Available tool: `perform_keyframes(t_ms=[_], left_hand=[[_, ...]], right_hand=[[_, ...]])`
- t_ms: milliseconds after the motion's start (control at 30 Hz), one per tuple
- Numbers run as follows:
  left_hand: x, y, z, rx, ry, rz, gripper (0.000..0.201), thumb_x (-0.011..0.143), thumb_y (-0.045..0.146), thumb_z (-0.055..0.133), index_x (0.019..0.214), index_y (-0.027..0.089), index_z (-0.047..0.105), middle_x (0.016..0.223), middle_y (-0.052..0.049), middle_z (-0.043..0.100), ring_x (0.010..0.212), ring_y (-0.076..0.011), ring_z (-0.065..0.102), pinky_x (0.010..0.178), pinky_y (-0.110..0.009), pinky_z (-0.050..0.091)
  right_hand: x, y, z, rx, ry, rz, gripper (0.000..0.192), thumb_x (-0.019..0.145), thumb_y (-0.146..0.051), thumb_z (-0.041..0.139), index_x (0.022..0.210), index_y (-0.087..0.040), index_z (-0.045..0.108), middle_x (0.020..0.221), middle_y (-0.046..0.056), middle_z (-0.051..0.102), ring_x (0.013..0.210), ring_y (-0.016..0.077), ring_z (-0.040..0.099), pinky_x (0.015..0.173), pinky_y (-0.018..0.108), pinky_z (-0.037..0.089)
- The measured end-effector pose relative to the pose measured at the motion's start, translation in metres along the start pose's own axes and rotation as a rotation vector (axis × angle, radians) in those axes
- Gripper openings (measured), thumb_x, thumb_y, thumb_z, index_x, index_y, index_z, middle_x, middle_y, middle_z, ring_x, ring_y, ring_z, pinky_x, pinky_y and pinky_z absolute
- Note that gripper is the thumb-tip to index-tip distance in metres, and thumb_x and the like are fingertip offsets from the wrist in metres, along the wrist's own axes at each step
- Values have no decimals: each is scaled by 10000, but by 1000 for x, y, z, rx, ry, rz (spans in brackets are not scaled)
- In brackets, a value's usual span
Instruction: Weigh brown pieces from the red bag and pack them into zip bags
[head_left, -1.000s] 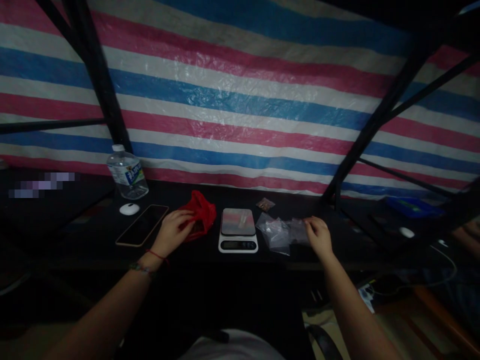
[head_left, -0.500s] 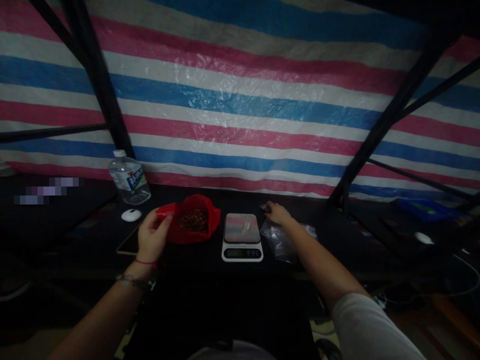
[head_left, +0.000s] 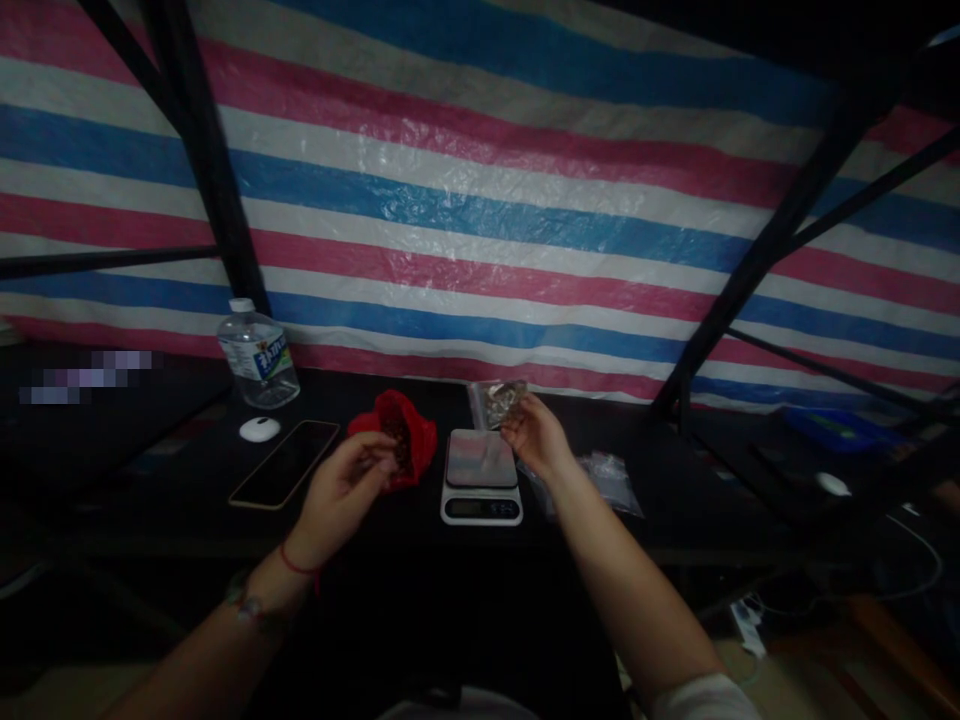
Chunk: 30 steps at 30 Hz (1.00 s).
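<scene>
While the right hand (head_left: 534, 437) pinches the small clear bag (head_left: 498, 398) above the scale (head_left: 481, 477) and left-hand fingers (head_left: 375, 462) grip the red bag (head_left: 399, 440) on the table, a slip probably spills stuff

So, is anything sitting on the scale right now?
No, the scale has a bare platform; the right hand holds a small clear bag above it.

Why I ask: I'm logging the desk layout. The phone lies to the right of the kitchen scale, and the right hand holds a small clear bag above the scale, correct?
Not quite. The head view shows the phone lying to the left of the kitchen scale, beyond the red bag. The rest holds: the right hand holds a small clear bag above the scale.
</scene>
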<state>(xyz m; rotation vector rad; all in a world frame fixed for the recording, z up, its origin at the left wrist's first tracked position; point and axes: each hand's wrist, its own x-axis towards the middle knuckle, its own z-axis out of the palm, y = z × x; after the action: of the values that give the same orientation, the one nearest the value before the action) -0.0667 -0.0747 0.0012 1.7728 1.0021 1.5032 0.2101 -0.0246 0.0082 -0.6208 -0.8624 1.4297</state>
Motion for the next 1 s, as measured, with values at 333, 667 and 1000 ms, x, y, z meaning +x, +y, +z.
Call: perform_keyframes(t_ms=[333,667,1000], left_hand=[[-8,2,22,-218,-369,-377,293,784,426,584,706,150,523,624,29,556,421,-51,474,413,-178,330],[-13,-9,41,-223,-409,-464,316,802,453,523,775,139,552,713,-8,611,459,-70,540,407,-172,299],[-24,-12,46,-173,-576,-397,339,786,468,569,703,139,560,586,17,544,509,-92,531,493,-205,413]], right_hand=[[-64,56,47,-58,-23,304,286,772,-343,631,1004,-201,542,753,-5,600,552,91,553,501,210,458],[-82,54,39,-996,-170,-133,185,820,-358,572,915,-200,578,798,-1,599,616,108,507,577,240,399],[-87,63,38,-1061,-334,-43,124,791,-273,600,862,-189,658,773,16,660,678,142,585,614,240,425]])
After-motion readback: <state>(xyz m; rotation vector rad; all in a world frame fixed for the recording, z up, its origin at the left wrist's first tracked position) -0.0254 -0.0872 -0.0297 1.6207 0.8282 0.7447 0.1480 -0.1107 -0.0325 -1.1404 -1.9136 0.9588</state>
